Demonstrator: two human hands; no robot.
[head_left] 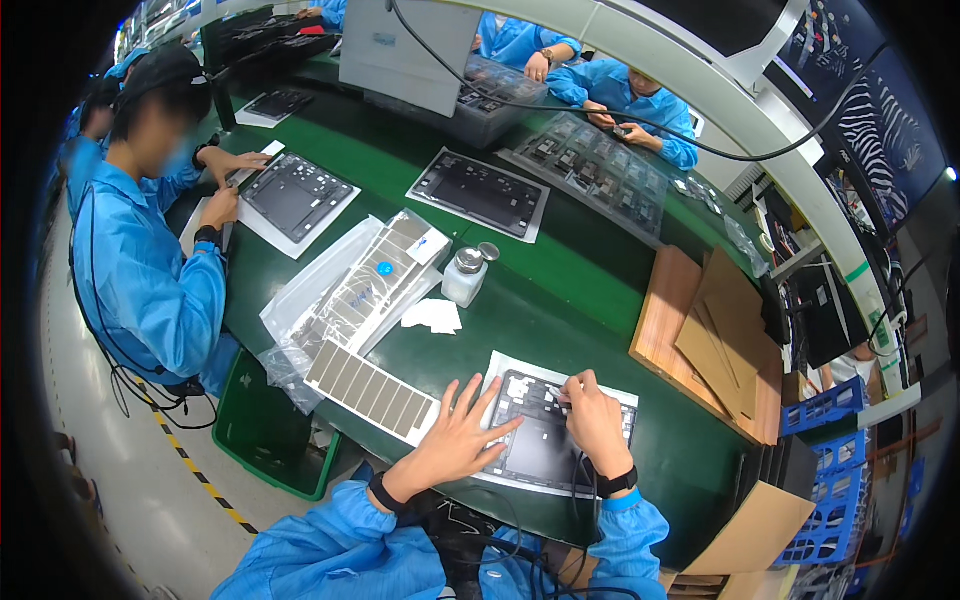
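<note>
A dark tablet-like housing (545, 445) with small white patches and a frame edge lies on a white sheet (628, 400) in front of me. My left hand (455, 438) is open, its fingers spread over the housing's left edge. At the housing's upper part, my right hand (597, 420) is closed in a pinch. Whatever it pinches is too small to make out. Beside my left hand lies a strip of grey rectangular pads (370, 393) on white backing. Beyond it rests a stack of similar sheets (370, 275) in clear plastic.
A white bottle with a metal top (465, 278) stands beside white paper pieces (432, 316). Farther off lie another dark housing (480, 192) and a clear parts tray (590, 165). Wooden boards (650, 330) stand at right, a green bin (262, 425) at lower left. A co-worker (150, 240) works at left.
</note>
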